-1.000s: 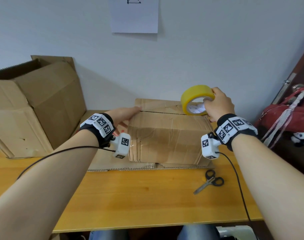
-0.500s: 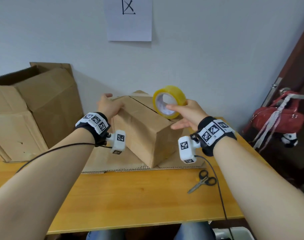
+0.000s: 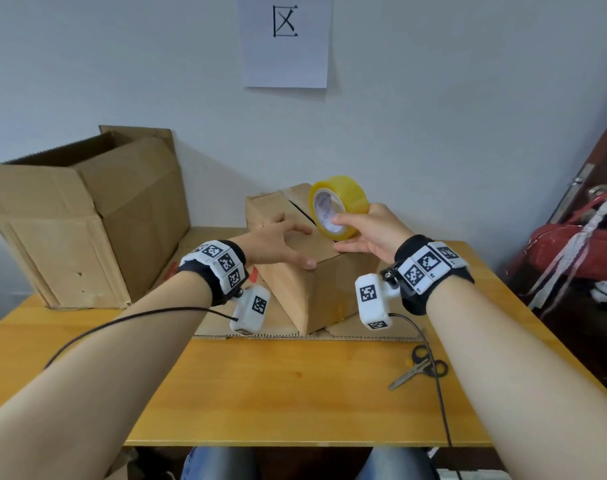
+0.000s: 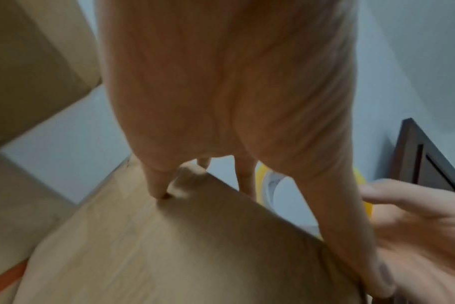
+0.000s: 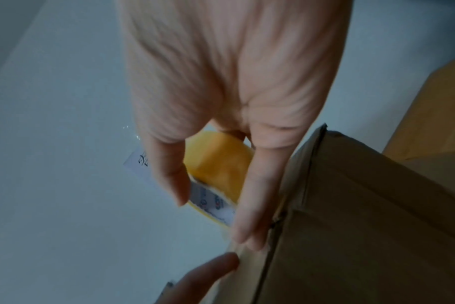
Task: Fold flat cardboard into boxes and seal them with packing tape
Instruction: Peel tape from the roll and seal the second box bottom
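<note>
Turned further since a second ago, the small cardboard box (image 3: pixel 295 271), a corner now toward the table's front edge and its top seam running away from the camera. Tilted up on the flat cardboard sheet (image 3: pixel 364 332) at mid-table, near the wall. Spread flat over the near top flap, the left hand (image 3: pixel 278 245), fingers straight, likely to pin the flaps closed. Gripped in the right hand (image 3: pixel 371 230), the yellow packing tape roll (image 3: pixel 340 206), thumb in its core, held just beside the seam, probably for starting a strip. Seam still untaped; contents hidden. Open large carton (image 3: pixel 87 220) at left, interior not visible. Scissors (image 3: pixel 418 370) well apart.
</note>
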### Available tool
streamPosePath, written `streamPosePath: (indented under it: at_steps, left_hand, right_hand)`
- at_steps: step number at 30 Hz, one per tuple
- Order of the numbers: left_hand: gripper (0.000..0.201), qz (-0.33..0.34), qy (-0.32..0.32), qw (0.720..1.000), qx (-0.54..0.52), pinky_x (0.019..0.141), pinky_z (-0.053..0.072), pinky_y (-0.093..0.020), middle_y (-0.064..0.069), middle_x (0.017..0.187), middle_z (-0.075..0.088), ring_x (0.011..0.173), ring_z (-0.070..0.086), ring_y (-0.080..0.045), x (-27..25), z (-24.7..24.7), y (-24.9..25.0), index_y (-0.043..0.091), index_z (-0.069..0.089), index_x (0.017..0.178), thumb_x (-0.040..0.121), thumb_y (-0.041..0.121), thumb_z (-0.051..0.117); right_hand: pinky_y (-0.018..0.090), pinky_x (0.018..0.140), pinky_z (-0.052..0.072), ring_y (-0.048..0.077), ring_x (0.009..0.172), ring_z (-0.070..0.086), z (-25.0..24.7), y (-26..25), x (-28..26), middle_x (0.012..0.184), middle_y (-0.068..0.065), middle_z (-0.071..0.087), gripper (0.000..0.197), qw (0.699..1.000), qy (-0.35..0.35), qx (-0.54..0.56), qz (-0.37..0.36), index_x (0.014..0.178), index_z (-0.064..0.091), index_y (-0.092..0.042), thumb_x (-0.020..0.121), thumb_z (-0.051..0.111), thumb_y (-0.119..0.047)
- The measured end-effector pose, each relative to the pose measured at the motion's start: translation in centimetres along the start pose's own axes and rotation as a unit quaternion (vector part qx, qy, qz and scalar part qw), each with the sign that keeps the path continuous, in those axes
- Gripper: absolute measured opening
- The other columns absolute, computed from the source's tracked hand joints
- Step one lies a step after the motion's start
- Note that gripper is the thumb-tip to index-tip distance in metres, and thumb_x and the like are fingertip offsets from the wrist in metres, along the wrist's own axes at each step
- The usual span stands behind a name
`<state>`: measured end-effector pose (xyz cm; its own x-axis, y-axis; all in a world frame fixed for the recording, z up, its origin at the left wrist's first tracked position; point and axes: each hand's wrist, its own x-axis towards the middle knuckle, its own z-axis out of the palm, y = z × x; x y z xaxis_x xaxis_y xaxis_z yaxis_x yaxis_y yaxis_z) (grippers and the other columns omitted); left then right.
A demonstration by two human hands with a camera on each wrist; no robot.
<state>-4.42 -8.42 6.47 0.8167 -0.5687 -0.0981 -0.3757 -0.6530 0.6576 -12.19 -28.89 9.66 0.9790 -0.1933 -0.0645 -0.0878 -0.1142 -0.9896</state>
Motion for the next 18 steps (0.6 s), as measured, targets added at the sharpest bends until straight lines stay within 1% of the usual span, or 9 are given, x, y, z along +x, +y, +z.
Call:
streamPosePath:
  at_steps: [1, 2, 4, 7, 10, 13, 14, 16, 18]
  left_hand:
    - [0.085, 0.002, 0.003, 1.0, 0.022, 0.117, 0.031, -0.047, 0.007, 0.164, 0.006, 0.148, 0.022, -0.023, 0.0, 0.0, 0.1, 0.054, 0.051, 0.128, 0.05, 0.065, 0.085]
    - [0.082, 0.008, 0.011, 1.0, 0.028, 0.118, 0.029, -0.045, 0.004, 0.165, 0.005, 0.149, 0.022, -0.024, 0.0, -0.1, 0.3, 0.052, 0.051, 0.128, 0.054, 0.06, 0.087]
    - [0.069, 0.024, 0.028, 0.999, 0.038, 0.114, 0.032, -0.038, 0.002, 0.164, 0.012, 0.144, 0.03, -0.023, 0.3, -0.4, 0.5, 0.046, 0.055, 0.126, 0.066, 0.044, 0.089]
    - [0.055, 0.051, 0.044, 0.997, 0.04, 0.103, 0.033, -0.028, 0.005, 0.159, 0.027, 0.136, 0.04, -0.018, 0.7, -0.5, 0.6, 0.036, 0.061, 0.126, 0.077, 0.028, 0.083]
    - [0.044, 0.081, 0.061, 0.994, 0.028, 0.104, 0.032, -0.024, 0.008, 0.153, 0.039, 0.137, 0.042, -0.015, 0.9, 0.1, 0.8, 0.025, 0.066, 0.127, 0.084, 0.016, 0.075]
    - [0.044, 0.107, 0.067, 0.992, 0.014, 0.107, 0.031, -0.025, 0.014, 0.148, 0.047, 0.135, 0.044, -0.01, 1.1, 1.3, 1.0, 0.027, 0.066, 0.126, 0.084, 0.027, 0.079]
    - [0.045, 0.11, 0.075, 0.991, 0.01, 0.107, 0.032, -0.025, 0.015, 0.147, 0.049, 0.134, 0.046, -0.008, 1.2, 1.6, 1.1, 0.028, 0.066, 0.125, 0.083, 0.032, 0.08]
    - [0.045, 0.111, 0.092, 0.989, 0.005, 0.107, 0.034, -0.025, 0.014, 0.143, 0.054, 0.131, 0.048, -0.007, 1.4, 2.2, 1.4, 0.026, 0.069, 0.121, 0.08, 0.037, 0.082]
    - [0.044, 0.116, 0.089, 0.989, 0.002, 0.109, 0.038, -0.027, 0.012, 0.138, 0.058, 0.126, 0.051, -0.007, 1.5, 2.7, 2.0, 0.025, 0.07, 0.118, 0.078, 0.038, 0.084]
  right_hand:
    - [0.041, 0.084, 0.062, 0.034, 0.089, 0.075, -0.3, -0.2, -0.2, 0.12, 0.018, 0.068, 0.039, 1.0, -0.004, 0.007, -0.003, 0.119, 0.063, 0.001, 0.086, 0.077, -0.012]
    - [0.039, 0.081, 0.062, 0.036, 0.089, 0.075, -0.7, -0.3, -0.5, 0.118, 0.021, 0.069, 0.037, 1.0, -0.003, 0.017, -0.011, 0.119, 0.062, 0.003, 0.086, 0.075, -0.008]
    - [0.034, 0.071, 0.062, 0.038, 0.083, 0.075, -1.2, -0.6, -1.0, 0.112, 0.021, 0.072, 0.035, 0.999, 0.01, 0.036, -0.032, 0.116, 0.063, 0.004, 0.086, 0.077, -0.009]
    - [0.032, 0.055, 0.06, 0.032, 0.067, 0.074, -1.0, -0.6, -1.5, 0.102, 0.014, 0.075, 0.031, 0.997, 0.047, -0.024, -0.057, 0.106, 0.068, -0.009, 0.084, 0.081, -0.026]
    - [0.026, 0.043, 0.049, 0.022, 0.051, 0.068, -0.7, -0.2, -1.3, 0.096, 0.003, 0.075, 0.035, 0.987, 0.08, -0.113, -0.078, 0.106, 0.069, -0.017, 0.084, 0.078, -0.042]
    - [0.026, 0.044, 0.045, 0.017, 0.05, 0.065, -0.9, 0.4, -1.1, 0.1, 0.002, 0.075, 0.041, 0.984, 0.075, -0.145, -0.076, 0.108, 0.069, -0.018, 0.084, 0.073, -0.051]
    - [0.027, 0.046, 0.045, 0.014, 0.05, 0.062, -1.0, 0.6, -1.1, 0.097, 0.001, 0.074, 0.039, 0.983, 0.071, -0.153, -0.074, 0.106, 0.07, -0.019, 0.084, 0.073, -0.052]
    - [0.027, 0.052, 0.044, 0.011, 0.052, 0.053, -1.3, 1.0, -1.3, 0.079, -0.001, 0.066, 0.031, 0.982, 0.067, -0.163, -0.071, 0.101, 0.07, -0.022, 0.085, 0.074, -0.049]
    - [0.024, 0.058, 0.044, 0.009, 0.058, 0.051, -1.6, 1.2, -1.4, 0.071, -0.005, 0.06, 0.025, 0.98, 0.071, -0.169, -0.079, 0.098, 0.07, -0.024, 0.087, 0.073, -0.046]
